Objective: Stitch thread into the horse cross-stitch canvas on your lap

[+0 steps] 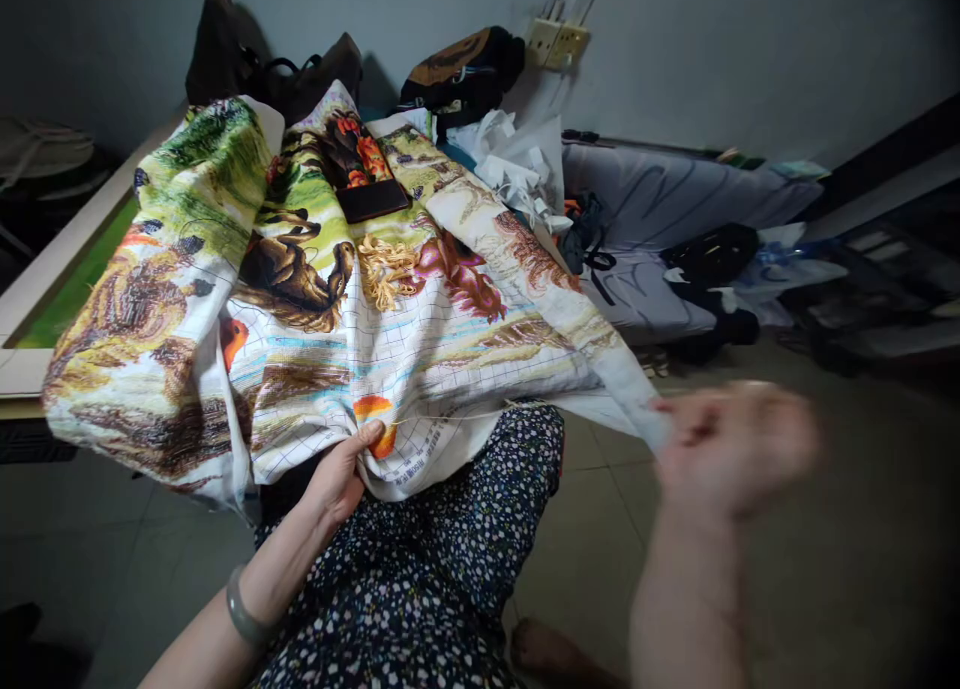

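Stitching in progress, head view, the only one I have. Cross-stitch cloth (390, 339) is draped over my lap and spills up toward 11 o'clock, where it bunches over a pale frame edge (45, 269). Printed grid shows bare on the near part; worked patches of brown, green and orange cover the rest.

Left hand (341, 479) sits at about 7 o'clock from the cloth's centre, grip closed on the lower hem, thumb on top pressing just beside an orange motif (373, 409), fingers tucked under the fold. A grey-green bangle (244, 609) rides the wrist.

Right hand (731, 449) is out at 3 o'clock, well clear of the cloth's body and badly blurred. A thin thread (457, 416) seems to run from near the orange motif toward it. Fingers look drawn together as if pinching, but I cannot tell whether a needle is held, nor how tightly the grip is shut.

My reading: the pull-through part of a stitch. The next move likely calls for bringing the right hand back to the cloth beside the left thumb, with the left keeping the hem taut.

Dark case (373, 201) lies on the cloth at 12 o'clock. Patterned dress (420, 569) beneath.
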Available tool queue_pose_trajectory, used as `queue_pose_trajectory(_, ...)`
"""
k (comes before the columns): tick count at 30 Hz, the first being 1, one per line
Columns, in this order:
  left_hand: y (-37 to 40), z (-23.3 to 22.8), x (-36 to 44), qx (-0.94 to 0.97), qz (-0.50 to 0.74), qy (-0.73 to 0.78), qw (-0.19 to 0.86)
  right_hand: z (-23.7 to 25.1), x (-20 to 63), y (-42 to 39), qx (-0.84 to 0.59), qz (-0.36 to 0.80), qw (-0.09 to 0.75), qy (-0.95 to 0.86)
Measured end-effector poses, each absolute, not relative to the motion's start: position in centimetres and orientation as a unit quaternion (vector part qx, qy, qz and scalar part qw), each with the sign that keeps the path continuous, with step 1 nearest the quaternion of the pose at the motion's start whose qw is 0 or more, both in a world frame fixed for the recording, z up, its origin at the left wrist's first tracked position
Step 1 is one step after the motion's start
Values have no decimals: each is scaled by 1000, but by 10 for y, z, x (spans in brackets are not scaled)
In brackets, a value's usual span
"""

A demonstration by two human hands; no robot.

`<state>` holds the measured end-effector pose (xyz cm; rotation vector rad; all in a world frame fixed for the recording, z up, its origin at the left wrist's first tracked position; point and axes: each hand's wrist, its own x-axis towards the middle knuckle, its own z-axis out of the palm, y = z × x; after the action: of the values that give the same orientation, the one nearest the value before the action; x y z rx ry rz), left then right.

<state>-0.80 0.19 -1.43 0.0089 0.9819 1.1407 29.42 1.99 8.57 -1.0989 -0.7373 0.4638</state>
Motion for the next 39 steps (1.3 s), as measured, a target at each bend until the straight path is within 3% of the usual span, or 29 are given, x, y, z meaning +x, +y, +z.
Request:
queue_pose_trajectory(1,2,-14,-8,7,520,444,730,71,272,19,-507,256,721,-396)
queue_pose_trajectory(4,1,-12,-7,12,527,442,726,32,199,6,-531,479,483,-505)
queue_pose_trajectory(7,1,-12,-5,13,530,449,720,11,147,-5,-521,501,381,-577)
queue_pose_trajectory(13,0,-13,-3,14,534,445,719,11,128,-1,-535,389,372,-651)
queue_pose_trajectory(28,1,-12,-3,-3,528,464,711,12,120,-3,-574,292,318,-696)
queue_pose_trajectory(39,4,-5,-1,3,515,471,716,-7,125,-1,-544,450,397,-586)
